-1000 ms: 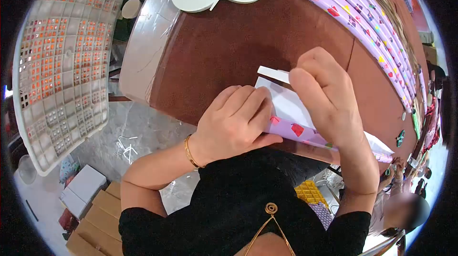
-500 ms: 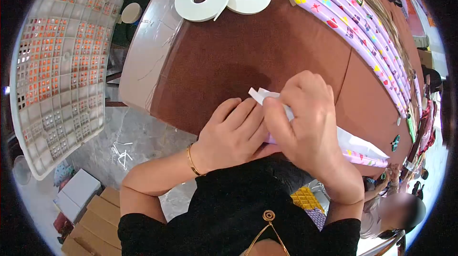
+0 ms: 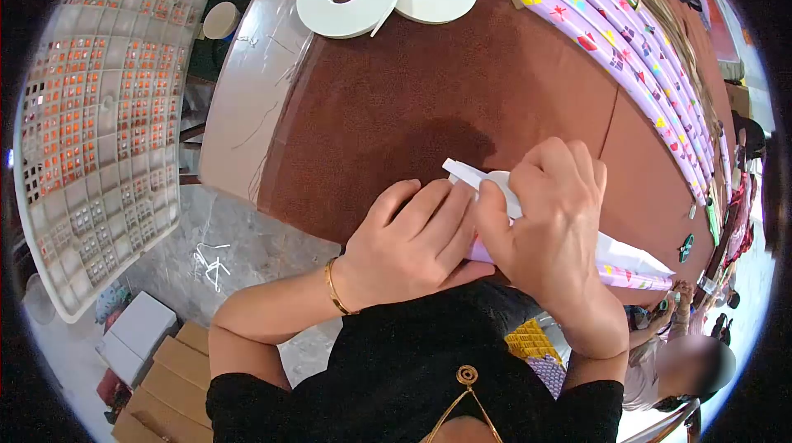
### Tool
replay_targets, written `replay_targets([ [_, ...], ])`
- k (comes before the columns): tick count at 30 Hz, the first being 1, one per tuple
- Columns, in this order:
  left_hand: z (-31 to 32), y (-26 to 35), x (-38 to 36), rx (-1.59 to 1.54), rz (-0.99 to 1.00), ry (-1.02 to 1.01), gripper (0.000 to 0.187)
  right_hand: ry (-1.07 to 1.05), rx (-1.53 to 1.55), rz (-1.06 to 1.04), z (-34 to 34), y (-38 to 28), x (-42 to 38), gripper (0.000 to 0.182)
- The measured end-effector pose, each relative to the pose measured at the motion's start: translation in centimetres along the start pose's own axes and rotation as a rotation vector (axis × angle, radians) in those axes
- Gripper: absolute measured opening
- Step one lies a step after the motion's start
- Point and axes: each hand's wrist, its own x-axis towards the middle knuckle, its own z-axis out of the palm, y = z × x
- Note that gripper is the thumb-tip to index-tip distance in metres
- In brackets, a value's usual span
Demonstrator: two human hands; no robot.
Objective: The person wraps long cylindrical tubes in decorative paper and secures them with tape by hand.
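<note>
A sheet of wrapping paper [image 3: 634, 268], lilac with bright printed shapes outside and white inside, is partly rolled up and lies across the front of me. My left hand [image 3: 412, 241] is closed around its left end, fingers bunched over the paper. My right hand [image 3: 554, 216] has its fingers curled and its thumb pressed against the paper's white edge. A narrow white flap [image 3: 464, 171] sticks up between the two hands. The hands hide most of the paper's middle.
Two white tape rolls [image 3: 379, 6] lie on the brown tabletop [image 3: 388, 88]. Several printed paper rolls [image 3: 627, 55] are stacked at the upper right. A plastic crate [image 3: 107, 105] stands at left, above cardboard boxes [image 3: 169, 377]. Another person [image 3: 652, 373] is at the lower right.
My right hand has shifted right and slightly down along the paper, its thumb lower. The white flap between the hands has moved right. My left hand still grips the paper.
</note>
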Motion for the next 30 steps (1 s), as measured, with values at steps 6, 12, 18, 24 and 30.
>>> replay_targets([
  [6, 0.25, 0.09, -0.11, 0.031, -0.010, -0.003, 0.044, -0.068, -0.025, 0.021, -0.17, 0.34, -0.09, 0.014],
  [12, 0.08, 0.03, -0.13, 0.047, -0.008, -0.038, 0.047, -0.076, -0.021, 0.031, -0.07, 0.69, -0.09, 0.014],
  [18, 0.05, 0.19, -0.10, 0.042, -0.022, -0.049, 0.048, -0.087, -0.033, 0.039, -0.27, 0.87, -0.09, 0.014],
  [24, -0.06, 0.22, 0.05, 0.051, -0.010, -0.067, 0.051, -0.063, -0.054, 0.041, -0.29, 1.02, -0.32, 0.013],
  [30, -0.13, 0.19, 0.26, 0.036, -0.001, -0.064, 0.054, -0.063, -0.070, 0.057, -0.31, 1.02, -0.35, 0.012],
])
